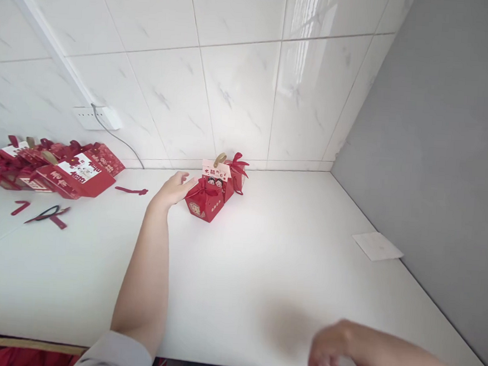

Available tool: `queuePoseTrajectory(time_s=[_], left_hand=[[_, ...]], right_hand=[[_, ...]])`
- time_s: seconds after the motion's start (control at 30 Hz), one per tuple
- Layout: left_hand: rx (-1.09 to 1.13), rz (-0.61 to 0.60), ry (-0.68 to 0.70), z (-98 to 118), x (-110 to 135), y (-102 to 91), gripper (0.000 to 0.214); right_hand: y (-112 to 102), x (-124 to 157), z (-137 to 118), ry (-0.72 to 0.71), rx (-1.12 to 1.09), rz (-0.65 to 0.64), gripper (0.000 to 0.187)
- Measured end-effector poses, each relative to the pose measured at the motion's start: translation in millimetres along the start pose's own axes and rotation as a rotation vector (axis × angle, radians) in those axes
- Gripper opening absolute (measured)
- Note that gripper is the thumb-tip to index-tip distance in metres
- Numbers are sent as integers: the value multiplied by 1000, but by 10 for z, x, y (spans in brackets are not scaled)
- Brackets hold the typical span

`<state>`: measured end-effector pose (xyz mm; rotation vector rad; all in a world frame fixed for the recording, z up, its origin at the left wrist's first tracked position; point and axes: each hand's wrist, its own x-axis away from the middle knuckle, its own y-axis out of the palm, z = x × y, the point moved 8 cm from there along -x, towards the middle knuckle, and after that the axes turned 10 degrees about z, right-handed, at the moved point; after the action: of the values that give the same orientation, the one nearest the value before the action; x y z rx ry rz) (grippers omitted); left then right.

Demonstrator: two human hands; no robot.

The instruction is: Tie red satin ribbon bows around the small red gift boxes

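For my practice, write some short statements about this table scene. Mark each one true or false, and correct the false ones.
1. The left hand reaches to the assembled red gift box near the tiled wall. True.
2. The right hand holds the scissors. False: they lie on the white table at the far left, away from both hands.
3. A pile of flat red boxes lies at the left of the table. True.
4. The white sheet of paper lies under the gift box. False: it lies apart, at the right by the grey wall.
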<state>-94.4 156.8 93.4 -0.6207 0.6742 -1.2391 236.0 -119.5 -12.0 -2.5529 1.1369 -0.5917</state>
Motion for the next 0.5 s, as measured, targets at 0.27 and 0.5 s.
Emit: queuePoseTrajectory(time_s=[0.27,0.5], left_hand=[[19,-452,-15,-40,161,409,96],[190,-464,-41,108,567,867,79]], right_hand=[[-483,-939,-85,-49,-86,293,27],[-1230,-1361,185,-35,-392,882,57]])
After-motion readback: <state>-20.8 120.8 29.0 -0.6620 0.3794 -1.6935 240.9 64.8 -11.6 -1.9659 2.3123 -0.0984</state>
